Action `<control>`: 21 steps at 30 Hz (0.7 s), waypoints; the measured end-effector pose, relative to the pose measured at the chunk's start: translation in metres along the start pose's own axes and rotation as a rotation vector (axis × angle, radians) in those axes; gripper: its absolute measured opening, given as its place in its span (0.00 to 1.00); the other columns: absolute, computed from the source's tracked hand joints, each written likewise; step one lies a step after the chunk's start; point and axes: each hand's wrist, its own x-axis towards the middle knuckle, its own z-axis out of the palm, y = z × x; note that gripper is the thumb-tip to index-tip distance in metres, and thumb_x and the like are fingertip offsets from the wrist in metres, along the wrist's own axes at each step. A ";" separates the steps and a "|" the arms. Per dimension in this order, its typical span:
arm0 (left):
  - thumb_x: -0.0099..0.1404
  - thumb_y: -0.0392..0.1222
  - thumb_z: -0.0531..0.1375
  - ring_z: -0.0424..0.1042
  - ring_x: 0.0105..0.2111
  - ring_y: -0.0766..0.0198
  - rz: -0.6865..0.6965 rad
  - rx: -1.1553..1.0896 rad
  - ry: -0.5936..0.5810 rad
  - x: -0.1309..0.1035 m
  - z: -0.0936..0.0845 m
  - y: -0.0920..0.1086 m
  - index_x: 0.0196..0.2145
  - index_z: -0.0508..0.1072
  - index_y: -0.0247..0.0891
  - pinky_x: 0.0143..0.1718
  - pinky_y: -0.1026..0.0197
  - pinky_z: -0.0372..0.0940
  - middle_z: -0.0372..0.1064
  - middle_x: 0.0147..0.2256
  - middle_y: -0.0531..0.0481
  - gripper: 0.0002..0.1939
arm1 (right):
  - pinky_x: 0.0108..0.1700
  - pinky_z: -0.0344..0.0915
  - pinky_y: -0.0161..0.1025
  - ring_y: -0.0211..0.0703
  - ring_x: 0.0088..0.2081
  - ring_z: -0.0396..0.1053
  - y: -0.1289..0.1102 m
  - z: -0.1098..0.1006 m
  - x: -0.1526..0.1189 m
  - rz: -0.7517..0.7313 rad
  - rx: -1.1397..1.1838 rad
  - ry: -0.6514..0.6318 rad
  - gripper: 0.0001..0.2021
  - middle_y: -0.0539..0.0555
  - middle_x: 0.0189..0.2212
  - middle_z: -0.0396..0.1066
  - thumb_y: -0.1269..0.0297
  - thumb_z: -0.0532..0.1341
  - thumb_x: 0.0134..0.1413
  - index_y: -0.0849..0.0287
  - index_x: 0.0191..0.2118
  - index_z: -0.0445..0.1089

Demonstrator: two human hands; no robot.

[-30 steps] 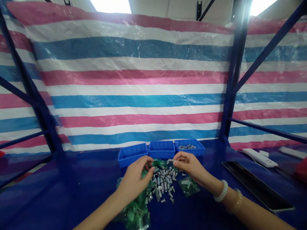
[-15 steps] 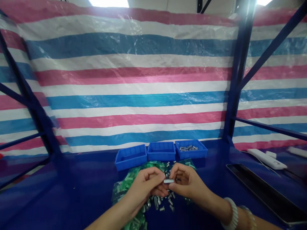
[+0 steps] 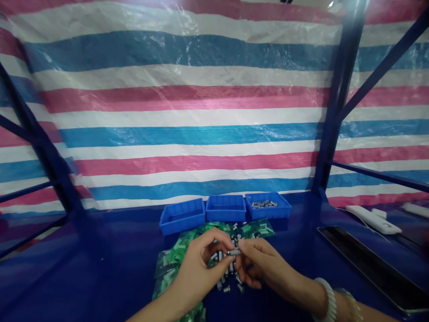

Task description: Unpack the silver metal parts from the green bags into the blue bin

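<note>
A small silvery metal cylinder (image 3: 233,252) lies sideways between my two hands, above a heap of loose metal parts. My left hand (image 3: 203,261) pinches its left end between thumb and forefinger. Thumb and fingers of my right hand (image 3: 263,259) close on the other end, hiding part of it. Below, small silvery screws and studs (image 3: 227,289) are scattered, partly covered by my hands. Green plastic bags (image 3: 179,250) with small parts inside lie left of and behind the heap.
Three blue bins stand at the back: the left bin (image 3: 182,228), the middle bin (image 3: 225,215) and the right bin (image 3: 283,211), which holds metal pieces. A dark flat tablet-like device (image 3: 372,268) and a white power strip (image 3: 373,220) lie at right. Blue frame posts (image 3: 338,103) rise at both sides.
My left forefinger and thumb have opened into a rounder pinch and now grip the cylinder's left end. My right hand has turned, its fingers pointing lower. The view has tilted slightly downward.
</note>
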 end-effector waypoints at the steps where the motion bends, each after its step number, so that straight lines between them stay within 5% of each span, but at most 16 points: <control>1: 0.58 0.30 0.61 0.71 0.34 0.63 0.033 0.049 -0.010 -0.001 0.001 0.001 0.30 0.71 0.38 0.38 0.61 0.68 0.68 0.32 0.49 0.05 | 0.18 0.53 0.27 0.30 0.17 0.61 -0.001 0.001 0.000 -0.016 -0.002 -0.002 0.24 0.52 0.19 0.67 0.45 0.59 0.55 0.65 0.26 0.69; 7: 0.59 0.29 0.57 0.71 0.34 0.62 0.181 0.243 0.002 0.001 -0.002 -0.001 0.31 0.70 0.38 0.35 0.62 0.68 0.67 0.34 0.48 0.06 | 0.18 0.60 0.28 0.34 0.20 0.64 -0.004 -0.003 0.002 -0.156 -0.084 0.073 0.17 0.52 0.21 0.70 0.52 0.65 0.51 0.63 0.27 0.73; 16: 0.62 0.38 0.61 0.71 0.29 0.64 0.219 0.443 0.004 0.003 -0.004 0.000 0.32 0.71 0.39 0.30 0.62 0.67 0.69 0.30 0.49 0.02 | 0.20 0.66 0.31 0.32 0.19 0.65 -0.001 -0.011 0.006 -0.335 -0.302 0.166 0.09 0.51 0.29 0.73 0.62 0.68 0.48 0.58 0.36 0.76; 21: 0.65 0.37 0.57 0.72 0.35 0.61 0.312 0.573 -0.006 0.009 -0.010 -0.008 0.36 0.71 0.40 0.36 0.59 0.68 0.72 0.34 0.47 0.03 | 0.40 0.70 0.41 0.44 0.37 0.73 -0.023 -0.039 0.012 -0.594 -0.757 0.207 0.06 0.54 0.33 0.76 0.66 0.64 0.52 0.56 0.37 0.77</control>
